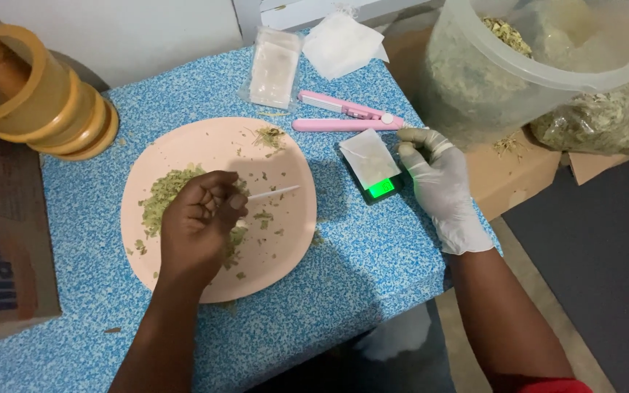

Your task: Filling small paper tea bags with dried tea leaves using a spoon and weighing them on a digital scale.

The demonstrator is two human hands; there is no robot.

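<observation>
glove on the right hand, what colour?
White, on the right hand beside the small scale; the head view shows it clearly.

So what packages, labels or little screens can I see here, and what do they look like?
Small scale: right of the pink plate, black, screen glowing green, white sachet on top.
Clear packet: table's far edge, flat, whitish.
Cardboard box: far left, brown, dark lettering.
Clear bag: top right, dried leaves.

A small home packing spot: blue speckled table [373, 262], pocket scale [382, 188], pink sealer [347, 116], tub of dried herbs [525, 65].
</observation>
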